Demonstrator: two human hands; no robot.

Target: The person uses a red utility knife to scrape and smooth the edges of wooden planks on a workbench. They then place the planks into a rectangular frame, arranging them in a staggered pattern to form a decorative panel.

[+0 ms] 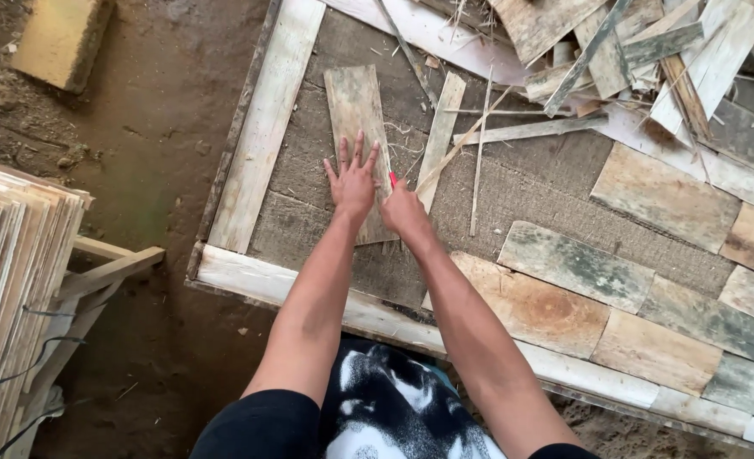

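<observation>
1. Near the desk's (258, 276) left end, lying flat on coarse sacking: thin wood sheet (358, 140), long axis running away from the body, far end tilting slightly left.
2. Pressing it down, left hand (353, 183), fingers spread open.
3. Gripping a small red tool (393, 179) at the sheet's right edge, right hand (405, 212), fingers closed.
4. Risking, likely, a slip toward the left fingers, or splitting along the grain.
5. Cluttering beyond: loose strips (479, 144).

We see the left hand (353, 178) pressed flat on a thin wood sheet (356, 119) on the surface (513, 183); the right hand (404, 211) grips what may be a red-handled tool (392, 179).
</observation>
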